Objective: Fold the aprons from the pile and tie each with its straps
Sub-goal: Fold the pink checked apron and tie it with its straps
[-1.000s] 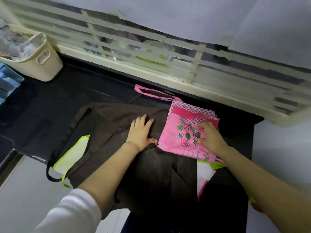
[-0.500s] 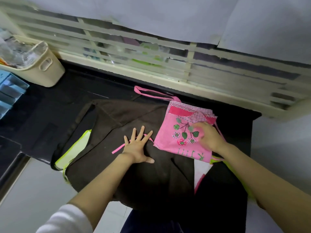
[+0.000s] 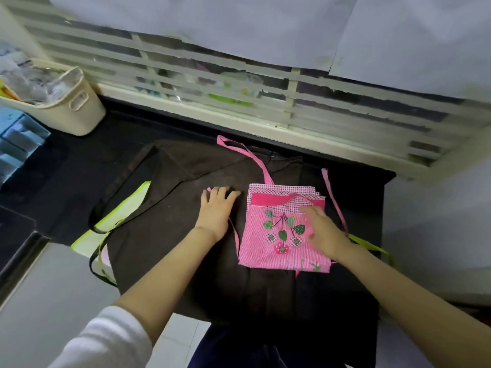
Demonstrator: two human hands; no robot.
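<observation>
1. Your left hand (image 3: pixel 216 209) lies flat, fingers straight and spread, on the dark brown cloth apron (image 3: pixel 172 248) spread across the black desk (image 3: pixel 79 160).
2. Your right hand (image 3: pixel 325 235), fingers loosely straight, rests on the folded pink checked apron with a flower print (image 3: pixel 265 251), which lies atop the brown one, nearer the desk's right edge.
3. A pink fabric strap (image 3: pixel 256 160) trails toward the back edge.
</observation>
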